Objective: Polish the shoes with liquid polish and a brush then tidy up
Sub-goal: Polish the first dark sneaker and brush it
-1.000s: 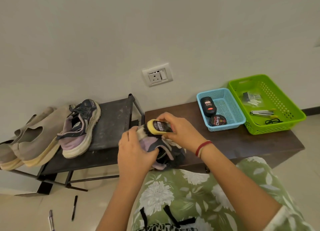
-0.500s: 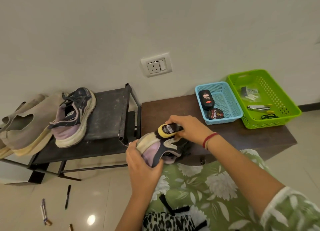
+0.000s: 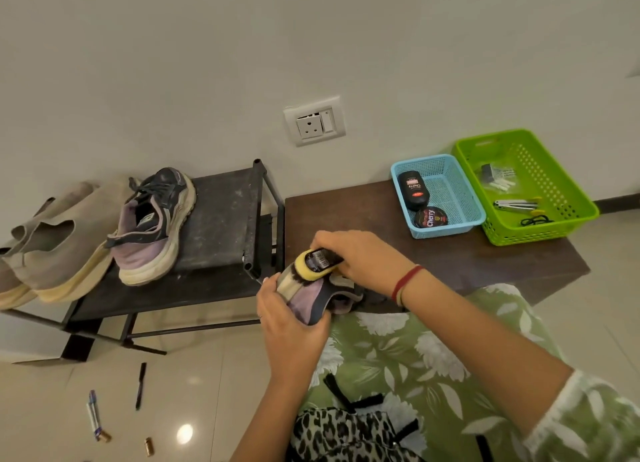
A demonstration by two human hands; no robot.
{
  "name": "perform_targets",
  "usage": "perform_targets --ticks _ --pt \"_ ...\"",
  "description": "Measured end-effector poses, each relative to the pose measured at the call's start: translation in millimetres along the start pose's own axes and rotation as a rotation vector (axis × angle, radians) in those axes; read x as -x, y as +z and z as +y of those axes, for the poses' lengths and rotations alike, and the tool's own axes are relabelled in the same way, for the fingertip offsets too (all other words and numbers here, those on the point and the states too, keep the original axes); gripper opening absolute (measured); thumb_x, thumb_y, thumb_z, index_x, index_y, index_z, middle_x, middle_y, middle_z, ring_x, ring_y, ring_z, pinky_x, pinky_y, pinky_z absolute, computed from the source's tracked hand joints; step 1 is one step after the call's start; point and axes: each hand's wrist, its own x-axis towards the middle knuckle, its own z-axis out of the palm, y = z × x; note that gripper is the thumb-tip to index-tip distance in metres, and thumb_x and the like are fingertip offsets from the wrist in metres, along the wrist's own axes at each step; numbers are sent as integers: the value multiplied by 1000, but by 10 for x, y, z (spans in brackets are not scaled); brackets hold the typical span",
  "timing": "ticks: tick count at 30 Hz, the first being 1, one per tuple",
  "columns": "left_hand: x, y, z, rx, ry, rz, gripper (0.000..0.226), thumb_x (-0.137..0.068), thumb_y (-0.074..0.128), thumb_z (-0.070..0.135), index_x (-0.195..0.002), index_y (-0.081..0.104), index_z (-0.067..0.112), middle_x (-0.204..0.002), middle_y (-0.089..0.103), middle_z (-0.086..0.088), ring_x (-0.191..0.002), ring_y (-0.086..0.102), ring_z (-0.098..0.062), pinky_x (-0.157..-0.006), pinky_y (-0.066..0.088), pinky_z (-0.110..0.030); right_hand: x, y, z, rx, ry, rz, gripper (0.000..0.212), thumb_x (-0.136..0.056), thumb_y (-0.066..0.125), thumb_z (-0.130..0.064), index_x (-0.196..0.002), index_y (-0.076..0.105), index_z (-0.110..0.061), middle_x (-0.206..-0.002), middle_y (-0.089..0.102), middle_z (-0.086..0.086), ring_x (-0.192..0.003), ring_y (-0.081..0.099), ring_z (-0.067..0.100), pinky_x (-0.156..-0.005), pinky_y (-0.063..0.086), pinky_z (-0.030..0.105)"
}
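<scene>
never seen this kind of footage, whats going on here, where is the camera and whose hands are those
No machine here: the view comes from a camera worn on a person's head, looking down at their own hands. The left hand grips a purple and grey sneaker. The right hand holds a polish bottle, its yellow sponge tip against the shoe. The matching sneaker sits on a black rack beside beige shoes. On the brown bench a blue basket holds a polish tin and a second bottle; a green basket holds small tools.

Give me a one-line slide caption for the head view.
Left hand holds a sneaker while right hand holds a sponge-tipped polish bottle against it.
</scene>
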Motion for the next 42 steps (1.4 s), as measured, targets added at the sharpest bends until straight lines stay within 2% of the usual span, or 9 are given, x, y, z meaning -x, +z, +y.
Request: perform_targets --ticks 4,9,13,18,22,27,33,38,42 --pt "3 -8 35 -25 10 -1 84 -60 84 20 -130 39 7 -121 43 -3 -113 46 -27 -87 49 -47 -5 -51 291 97 187 -13 36 -85 49 -1 -119 50 -14 -108 63 12 -100 57 32 -78 38 35" --pt "3 -25 16 15 -2 0 81 -61 84 17 -129 40 7 -117 42 -2 -111 46 -23 -88 48 -45 -23 66 -43 -16 -42 4 37 -79 56 -1 -112 53 -17 -103 64 5 -92 58 26 -75 45 37" --pt "3 -43 11 11 -6 -22 85 -61 84 22 -131 37 9 -120 41 0 -114 46 -24 -89 49 -45 -87 -72 334 146 180 -71 35 -86 48 -1 -118 50 -16 -108 63 11 -99 58 32 -78 40 34" --pt "13 -39 -20 36 -14 -21 86 -60 85 20 -131 37 11 -118 39 4 -112 48 -25 -86 50 -48 -71 17 160 186 29 -37 33 -87 50 -4 -118 49 -14 -104 63 11 -93 58 29 -72 38 33" --pt "30 -35 -8 30 28 -36 86 -61 83 17 -132 36 10 -121 39 1 -116 47 -28 -89 48 -50 -59 -94 509 226 241 -124 38 -85 56 -10 -121 49 -17 -110 64 12 -101 56 33 -83 40 37" --pt "15 -17 -23 40 -12 -29 85 -60 83 15 -131 37 8 -118 40 -1 -111 48 -28 -84 50 -50 -124 -45 64 -24 15 -80 42 -82 54 -1 -119 54 -21 -104 65 5 -91 54 20 -80 40 33" --pt "-11 -21 -25 47 -24 -41 87 -60 84 19 -132 35 13 -117 39 5 -113 48 -24 -87 50 -48 -191 -144 502 213 138 -168 44 -86 52 -5 -126 55 -23 -122 63 6 -111 56 29 -92 42 37" --pt "9 -36 -65 31 -11 -41 87 -59 84 13 -131 36 8 -117 40 1 -110 49 -26 -84 50 -49 -172 -71 188 34 1 -134 50 -83 55 0 -128 58 -24 -126 62 0 -115 53 19 -93 36 28" --pt "0 -41 -64 32 -38 -48 89 -59 84 14 -134 35 10 -121 40 -1 -113 48 -26 -87 51 -47 -233 -119 634 207 148 -243 55 -86 54 -4 -137 50 -25 -135 56 5 -124 50 26 -99 36 32"
